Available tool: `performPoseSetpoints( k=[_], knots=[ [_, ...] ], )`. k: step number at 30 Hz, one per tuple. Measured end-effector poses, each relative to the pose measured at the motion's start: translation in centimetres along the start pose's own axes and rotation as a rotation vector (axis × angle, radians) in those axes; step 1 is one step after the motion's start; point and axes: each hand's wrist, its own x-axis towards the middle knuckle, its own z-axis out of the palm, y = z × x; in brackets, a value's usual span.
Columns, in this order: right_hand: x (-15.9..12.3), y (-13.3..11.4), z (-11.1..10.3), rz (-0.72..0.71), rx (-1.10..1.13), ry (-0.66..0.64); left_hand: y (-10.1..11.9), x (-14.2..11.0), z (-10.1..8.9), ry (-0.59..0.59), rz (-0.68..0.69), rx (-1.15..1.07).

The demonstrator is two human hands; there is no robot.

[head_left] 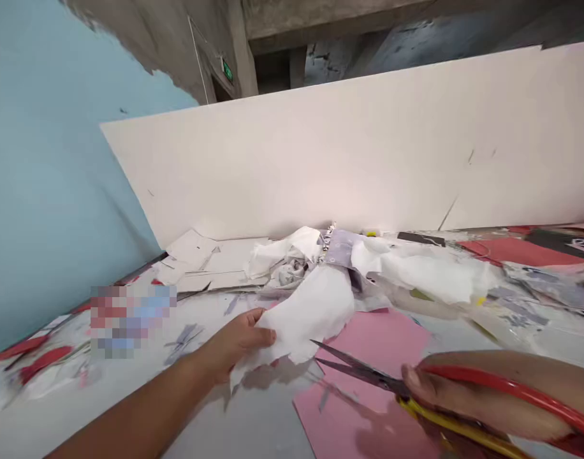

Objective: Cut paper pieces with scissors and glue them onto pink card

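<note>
My left hand point(247, 341) pinches the left edge of a white sheet point(315, 306), which looks like soft paper or thin batting and has ragged edges. The sheet hangs above the table, its far end near a lavender patterned piece point(340, 247). In my right hand point(483, 389) is a pair of scissors point(359, 373) with red and yellow handles. Their blades are slightly parted and point left, just beside the sheet's lower right edge. Pink paper point(363, 408) lies below the blades. Part of my right hand is cut off by the frame.
White fluffy material point(416, 268) lies at the back right, near red sheets point(526, 251). Cardboard pieces point(225, 258) rest at the back left. Scraps point(184, 341) are scattered on the table. A white panel point(321, 159) stands behind, and a blue wall point(57, 178) rises at left.
</note>
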Motion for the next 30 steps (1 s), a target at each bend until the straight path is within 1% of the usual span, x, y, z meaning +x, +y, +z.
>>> performPoseSetpoints(
  k=[4,8,10,14,16,22,28,30],
  knots=[
    [0.1,-0.8,0.6,-0.039,-0.029,0.006,0.2,0.0,-0.1,0.003,0.005,-0.007],
    [0.3,-1.1,0.5,-0.025,-0.059,-0.004,0.6,-0.1,0.0,0.001,0.024,0.020],
    [0.6,-1.1,0.4,-0.046,-0.022,-0.001,0.6,-0.1,0.1,-0.008,0.040,0.018],
    [1.3,-0.6,0.3,-0.110,0.097,-0.059,0.5,0.0,0.0,-0.018,0.055,-0.014],
    [1.6,-0.4,0.2,-0.131,0.162,-0.068,0.5,0.1,-0.2,-0.036,0.053,-0.020],
    [1.9,-0.3,-0.4,-0.081,0.253,-0.167,0.6,0.1,-1.2,-0.128,0.049,0.019],
    [0.7,0.0,-0.3,-0.129,0.268,-0.061,0.5,0.4,-1.9,-0.150,0.031,0.048],
    [0.5,0.2,-0.1,-0.111,0.274,-0.112,0.6,0.3,-1.9,-0.155,0.034,0.057]
  ],
)
